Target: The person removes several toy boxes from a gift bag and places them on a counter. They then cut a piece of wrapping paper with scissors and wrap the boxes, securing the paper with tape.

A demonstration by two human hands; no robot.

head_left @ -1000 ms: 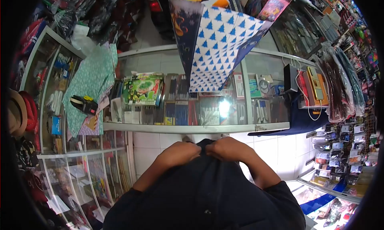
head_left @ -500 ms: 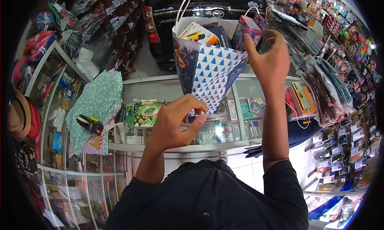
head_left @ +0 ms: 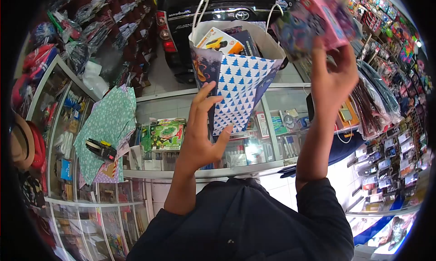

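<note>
On the glass counter stands a large paper gift bag (head_left: pixel 243 86) printed with blue trees, its white handles up. A white-and-orange box (head_left: pixel 220 41) and a dark blue box (head_left: pixel 247 43) stick out of its mouth. My left hand (head_left: pixel 198 129) is at the bag's lower left side, thumb and fingers spread apart. Raised to the right of the bag, my right hand (head_left: pixel 335 77) grips a pink box with cartoon prints (head_left: pixel 324 22), somewhat blurred by motion. My fingers hold it by its lower edge.
Green patterned sheets (head_left: pixel 106 125) lie at left with a black-and-yellow tool (head_left: pixel 101 150) on top. A green toy box (head_left: pixel 167 135) shows near the glass counter (head_left: pixel 195 172). Plastic-wrapped goods (head_left: pixel 379 97) are stacked at right, and a black car (head_left: pixel 209 7) stands behind.
My right hand has taken hold of the pink box and moved it up and right, away from the bag. My left hand's fingers have spread and risen along the bag's side.
</note>
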